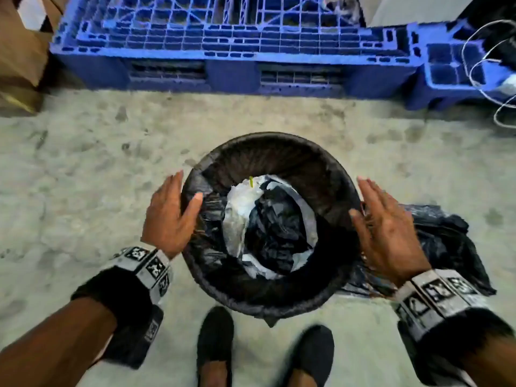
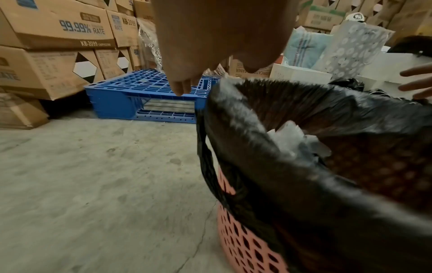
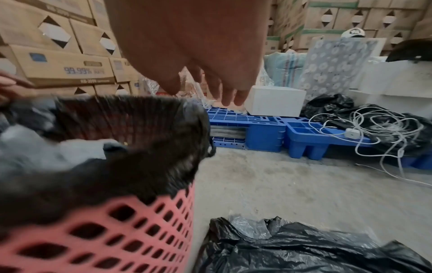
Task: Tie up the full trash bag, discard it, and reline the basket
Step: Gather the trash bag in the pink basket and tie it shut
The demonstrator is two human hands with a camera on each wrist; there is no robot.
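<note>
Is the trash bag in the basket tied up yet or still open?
Still open. The trash bag is folded over the rim of the basket, and the crumpled white and black rubbish inside shows. Both hands are flat beside the rim, gripping nothing.

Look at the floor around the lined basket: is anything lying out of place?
Yes. A loose black bag lies crumpled on the floor just right of the basket, and white cables sprawl tangled over the blue pallet onto the concrete.

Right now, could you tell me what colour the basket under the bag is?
Pink, with diamond-shaped holes; the basket shows best in the right wrist view.
</note>
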